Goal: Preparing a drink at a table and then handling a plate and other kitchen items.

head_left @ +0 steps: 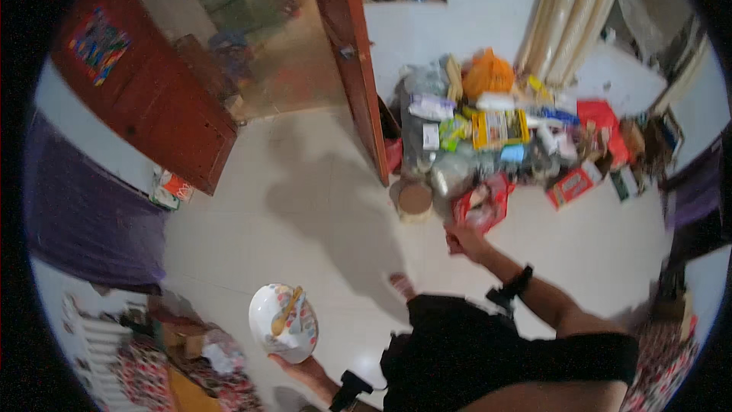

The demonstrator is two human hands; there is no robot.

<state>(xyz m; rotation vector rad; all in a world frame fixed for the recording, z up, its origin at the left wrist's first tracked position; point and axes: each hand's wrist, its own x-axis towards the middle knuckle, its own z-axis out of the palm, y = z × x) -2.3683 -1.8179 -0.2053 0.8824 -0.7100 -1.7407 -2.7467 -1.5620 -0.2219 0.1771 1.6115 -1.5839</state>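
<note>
On the fingers of my left hand [301, 368] rests a shallow white bowl [260, 320] with a coloured pattern inside, gripped at its lower rim. A yellowish-brown spoon [287, 313] lies in the bowl, beside something whitish that is too blurred to name. My right hand [463, 239] is held out in front of me with its fingers curled closed. In the picture it borders on a red plastic bag [492, 210]; whether it touches the bag I cannot tell. What the curled fingers hold, if anything, is hidden.
Bags and packets, among them an orange bag [488, 75] and a yellow packet [499, 128], heap against the far wall. A round brown-topped stool or tub [415, 200] stands before them. An open reddish-brown door [352, 69] borders the doorway. Purple cloth [91, 198] hangs at left.
</note>
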